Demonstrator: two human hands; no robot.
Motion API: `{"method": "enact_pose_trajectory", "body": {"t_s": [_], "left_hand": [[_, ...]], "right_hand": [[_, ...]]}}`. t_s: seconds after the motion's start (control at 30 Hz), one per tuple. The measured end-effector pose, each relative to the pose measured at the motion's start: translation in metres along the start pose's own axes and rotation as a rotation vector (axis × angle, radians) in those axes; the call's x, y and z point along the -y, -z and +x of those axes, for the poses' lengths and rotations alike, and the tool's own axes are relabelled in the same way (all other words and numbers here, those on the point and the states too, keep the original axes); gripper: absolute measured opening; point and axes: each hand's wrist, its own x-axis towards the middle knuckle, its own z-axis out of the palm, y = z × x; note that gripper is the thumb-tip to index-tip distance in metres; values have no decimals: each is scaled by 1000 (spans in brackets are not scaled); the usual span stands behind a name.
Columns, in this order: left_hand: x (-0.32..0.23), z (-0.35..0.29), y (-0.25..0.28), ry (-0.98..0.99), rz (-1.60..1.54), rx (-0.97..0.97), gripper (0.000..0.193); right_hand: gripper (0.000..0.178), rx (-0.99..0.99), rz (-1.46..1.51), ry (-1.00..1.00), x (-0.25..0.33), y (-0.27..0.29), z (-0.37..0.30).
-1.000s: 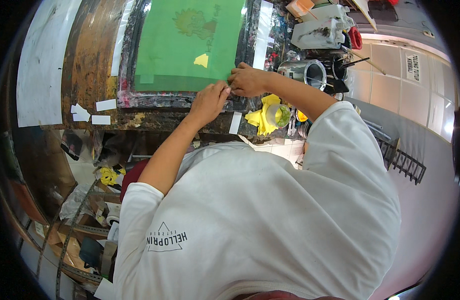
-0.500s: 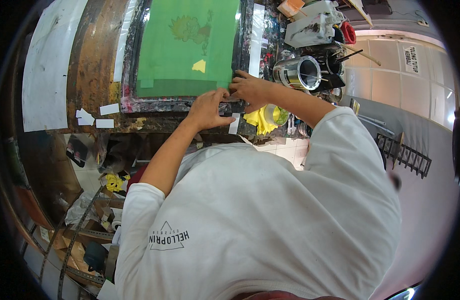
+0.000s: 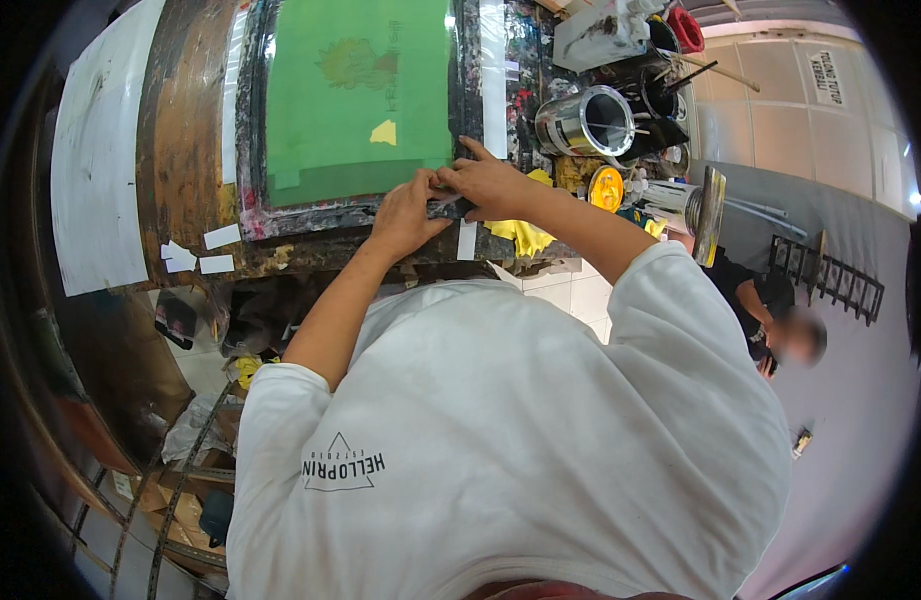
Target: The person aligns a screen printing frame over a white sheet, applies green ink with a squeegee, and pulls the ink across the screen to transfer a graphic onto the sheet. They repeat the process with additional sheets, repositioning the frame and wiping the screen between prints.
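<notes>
Plainly, from the head view, your two hands meet at the near right corner of a dark, ink-stained rectangular frame [image 3: 311, 219] stretched with translucent green mesh [image 3: 351, 105]. It lies flat near the front edge of a stained wooden table [image 3: 321, 254], presumably so that you can reach this corner without leaning far.

Your left hand [image 3: 406, 213] bends its fingers narrowly in toward the corner; your right hand [image 3: 486, 187] stretches one finger along the frame's right side and curls the others, perhaps to steady it. I cannot tell whether anything small is pinched between them.

A narrow white strip [image 3: 467, 240] lies just below your hands, and a crumpled yellow cloth [image 3: 522, 237] sits under your right forearm, probably to stay handy.
</notes>
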Motion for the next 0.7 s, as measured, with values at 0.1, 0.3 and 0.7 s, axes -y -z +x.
{"method": "enact_pose_trajectory", "body": {"t_s": [0.1,0.3,0.7], "left_hand": [[7,-1,-2,-54,4,-43,71],[7,1,-2,-72,14,-6,74],[8,15,8,-283,68,149,58]], "right_hand": [[76,6,-89,-7,11,4,-1],[39,-250,-63,-29,18,-15,-24],[67,-299,-215,-565,112,-73,-45]]}}
